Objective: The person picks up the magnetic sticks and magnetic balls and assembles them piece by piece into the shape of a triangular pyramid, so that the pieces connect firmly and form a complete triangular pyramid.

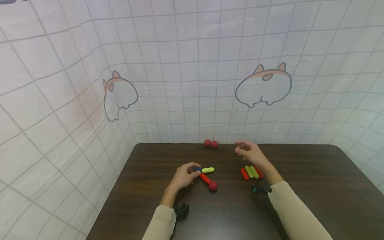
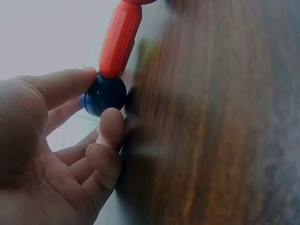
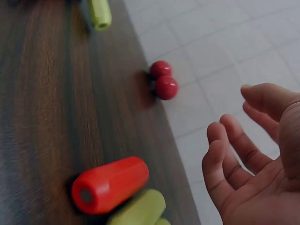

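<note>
My left hand (image 1: pixel 182 176) pinches a dark blue ball (image 2: pixel 107 96) between thumb and fingers, close over the table. From that ball a red rod (image 1: pixel 205 178) runs toward the near side, with a red ball (image 1: pixel 213 186) on its other end. A yellow-green rod (image 1: pixel 208 170) points right from the blue ball. My right hand (image 1: pixel 251 154) hovers with loosely bent fingers and holds nothing, beyond a row of loose rods: an orange-red rod (image 3: pixel 112 185), yellow-green rods (image 1: pixel 249 172) and a second red rod (image 1: pixel 259 172).
Two red balls (image 1: pixel 214 144) sit together at the back edge of the dark wooden table (image 1: pixel 144 193). Behind and to the left hangs a white gridded cloth (image 1: pixel 186 83). Dark straps (image 1: pixel 261 189) circle both wrists.
</note>
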